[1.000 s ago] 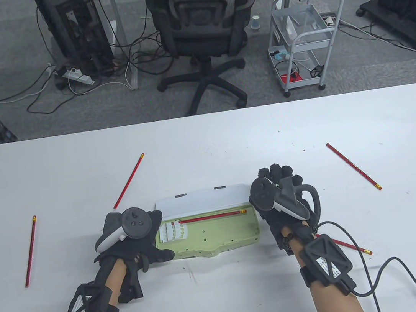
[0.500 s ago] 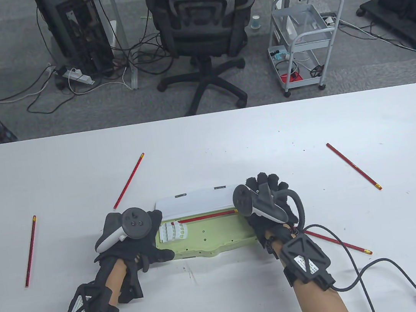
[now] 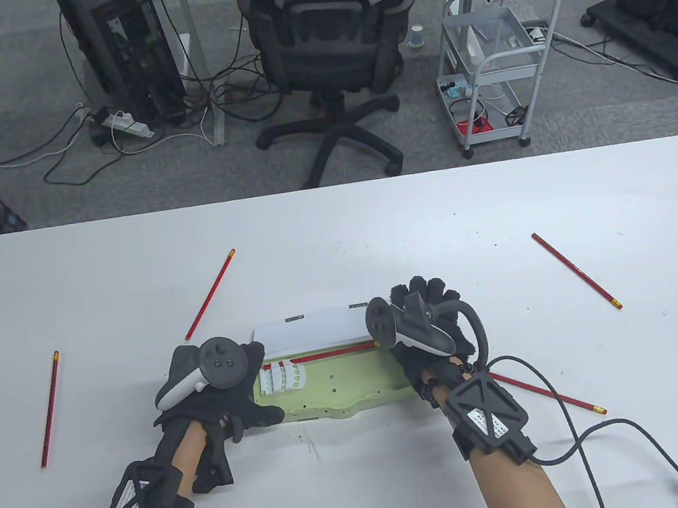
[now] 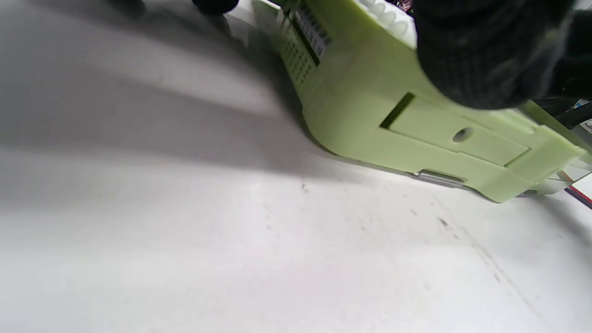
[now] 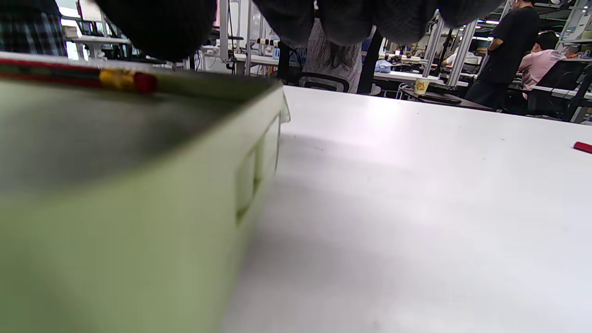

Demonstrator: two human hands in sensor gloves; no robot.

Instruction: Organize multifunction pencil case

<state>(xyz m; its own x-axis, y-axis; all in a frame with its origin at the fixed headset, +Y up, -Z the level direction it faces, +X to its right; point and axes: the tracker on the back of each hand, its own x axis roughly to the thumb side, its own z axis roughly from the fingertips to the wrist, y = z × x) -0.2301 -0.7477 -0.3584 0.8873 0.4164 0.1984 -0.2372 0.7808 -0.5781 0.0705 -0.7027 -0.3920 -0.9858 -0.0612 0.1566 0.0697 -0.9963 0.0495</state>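
Bright even overhead light in table view, sharp, soft shadows under hands, left wrist view blurred w/ broad dark shadow across table (image 4: 138, 115), right wrist view: pencil case (image 5: 115, 194) close, out of focus, bg sharper

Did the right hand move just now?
Yes. The right hand slid left over the green pencil case, now covering that case's right end and hiding the eraser end of the pencil inside.

Office/lab: swivel chair (image 3: 327, 47), PC tower (image 3: 124, 51), cables.

Grey carpet (image 3: 21, 191), black office chair (image 3: 326, 48)
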